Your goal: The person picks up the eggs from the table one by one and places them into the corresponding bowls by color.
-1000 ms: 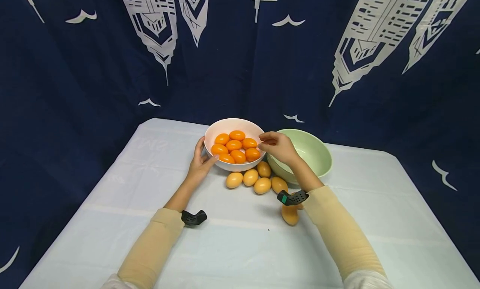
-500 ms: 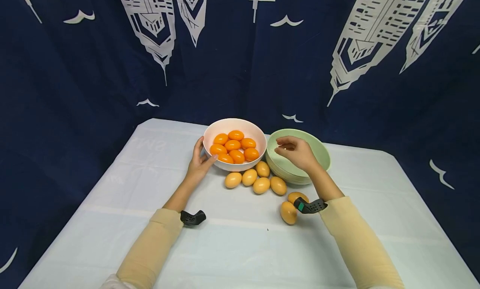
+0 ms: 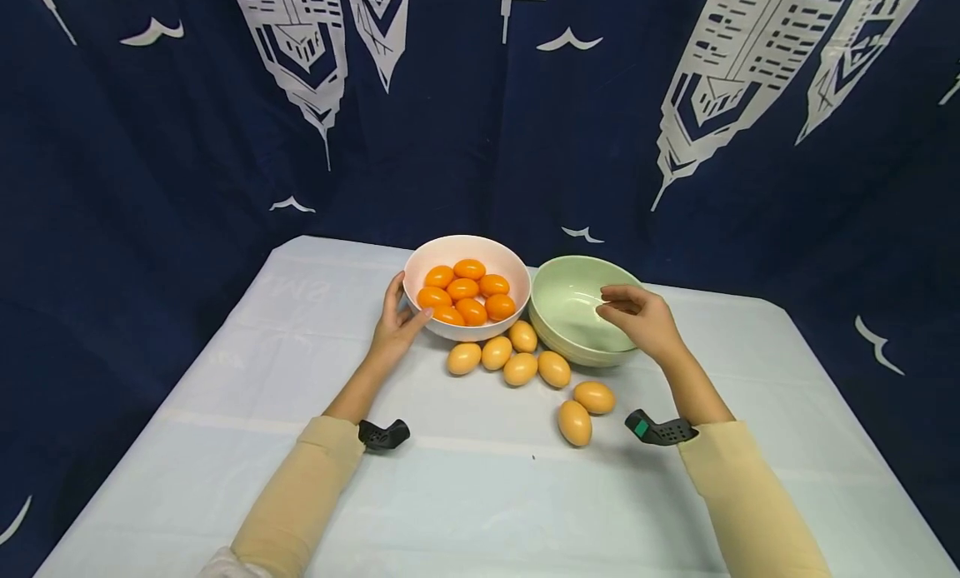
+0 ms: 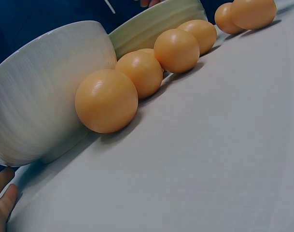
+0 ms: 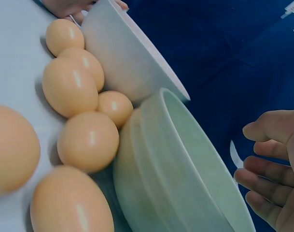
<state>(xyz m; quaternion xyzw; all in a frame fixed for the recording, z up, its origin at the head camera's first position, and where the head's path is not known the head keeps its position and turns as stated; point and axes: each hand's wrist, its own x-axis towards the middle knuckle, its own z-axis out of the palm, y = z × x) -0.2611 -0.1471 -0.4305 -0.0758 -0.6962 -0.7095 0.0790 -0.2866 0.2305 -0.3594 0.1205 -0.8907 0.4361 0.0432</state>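
Grip apart and empty, right hand drifts over to the green bowl from the pink bowl that left hand holds, so the orange ovals in there look sorted.

The near edge of the white table is cut off in the head view. Toward that edge, a dark speck is too small to be named. By the far left corner, pale marks are too faint to be read. The green bowl's right rim is partly hidden by the right hand. In the left wrist view, the left hand is mostly cut off.
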